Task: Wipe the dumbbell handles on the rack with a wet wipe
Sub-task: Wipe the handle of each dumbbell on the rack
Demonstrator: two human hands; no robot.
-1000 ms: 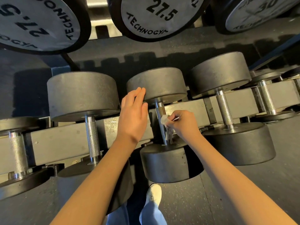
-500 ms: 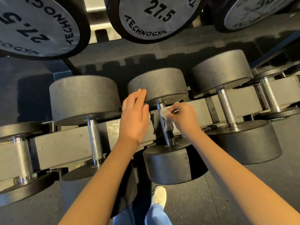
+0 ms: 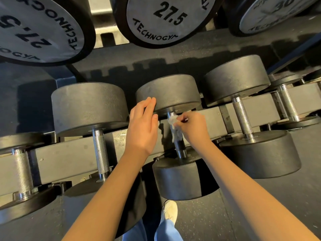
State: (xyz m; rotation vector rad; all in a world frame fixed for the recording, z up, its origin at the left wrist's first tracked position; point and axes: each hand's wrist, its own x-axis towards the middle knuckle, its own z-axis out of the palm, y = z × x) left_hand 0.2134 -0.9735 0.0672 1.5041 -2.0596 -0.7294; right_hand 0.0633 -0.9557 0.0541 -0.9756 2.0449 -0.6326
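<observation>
A black dumbbell lies across the rack in the middle, its far head up and its near head down. Its metal handle runs between them. My right hand pinches a white wet wipe against the upper part of that handle. My left hand rests with straight fingers on the left edge of the far head.
Neighbouring dumbbells lie left and right on the grey rack rail. Larger dumbbells marked 27.5 hang on the tier above. My shoe stands on the dark floor below.
My right hand has slid the wipe up the handle, from near the lower head toward the far head. My left hand has stayed on the far head.
</observation>
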